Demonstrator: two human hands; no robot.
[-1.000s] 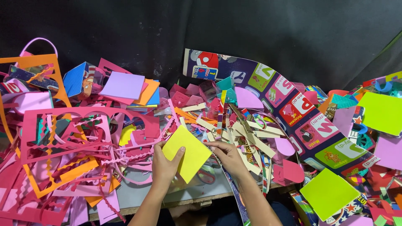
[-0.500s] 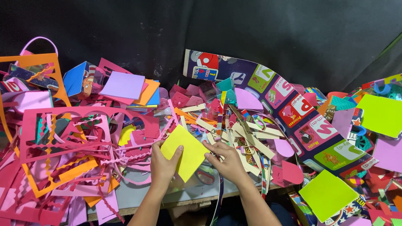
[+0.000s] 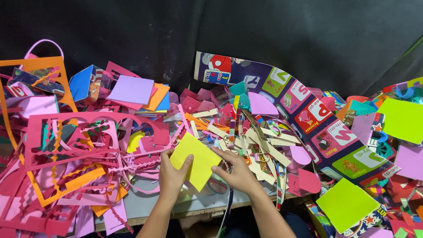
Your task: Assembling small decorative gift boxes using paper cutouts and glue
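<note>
Left hand (image 3: 173,172) is closed on the lower left edge of a yellow paper square (image 3: 195,160), thumb laid across its face. Right hand (image 3: 236,171) pinches the square's right edge, fingers curled. The square is held tilted just above the grey table (image 3: 176,204), amid pink paper scraps (image 3: 79,150).

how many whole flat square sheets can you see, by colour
yellow sheet, held by left hand and right hand: 1
lime green sheets: 2
purple sheet: 1
total: 4
</note>
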